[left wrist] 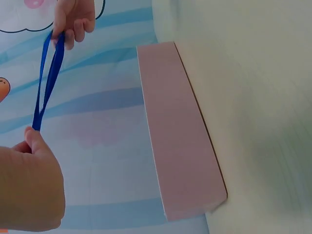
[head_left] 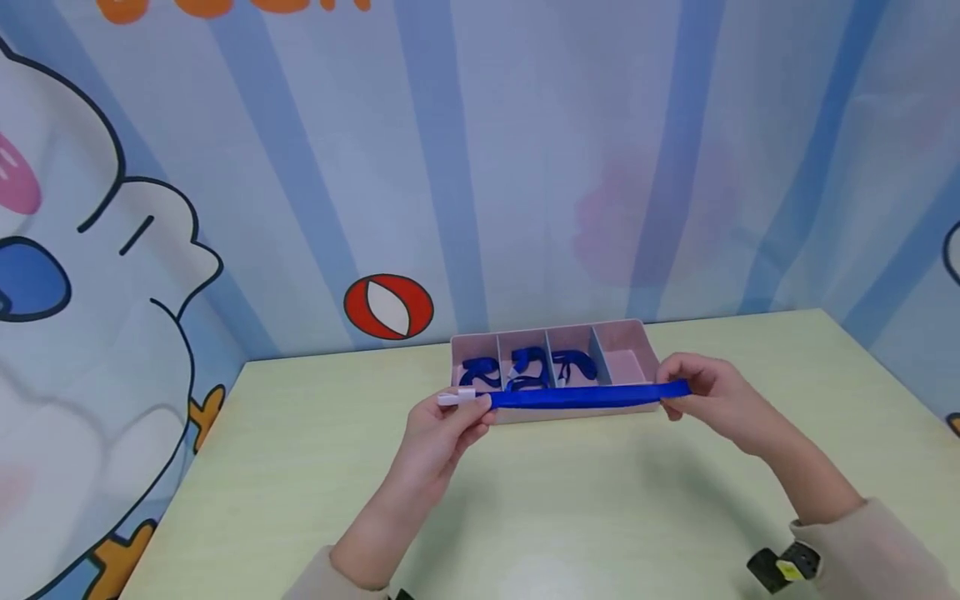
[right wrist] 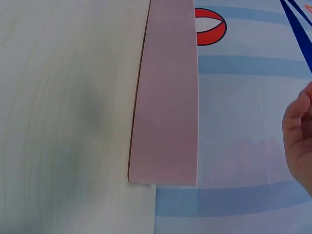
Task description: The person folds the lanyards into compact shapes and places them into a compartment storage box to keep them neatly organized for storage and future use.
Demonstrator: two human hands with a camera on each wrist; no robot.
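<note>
A blue lanyard [head_left: 577, 397] with a white clip [head_left: 457, 397] stretches nearly level between both hands, in front of the pink box in the head view. Near the clip, my left hand [head_left: 442, 437] pinches it between thumb and fingers. The far end is gripped by my right hand [head_left: 712, 398], with a short blue tip showing past the thumb. In the left wrist view the lanyard [left wrist: 54, 73] shows as two strands that join at the left hand [left wrist: 31, 185]. At the right wrist view's edge, the right hand [right wrist: 298, 139] is partly cut off.
The pink divided box [head_left: 577, 414] stands at the table's back edge. Folded blue lanyards [head_left: 528, 367] lie in its left and middle compartments. Behind the pale table [head_left: 570, 500] hangs a striped cartoon backdrop [head_left: 525, 167]. A small black device [head_left: 783, 567] sits at the right cuff.
</note>
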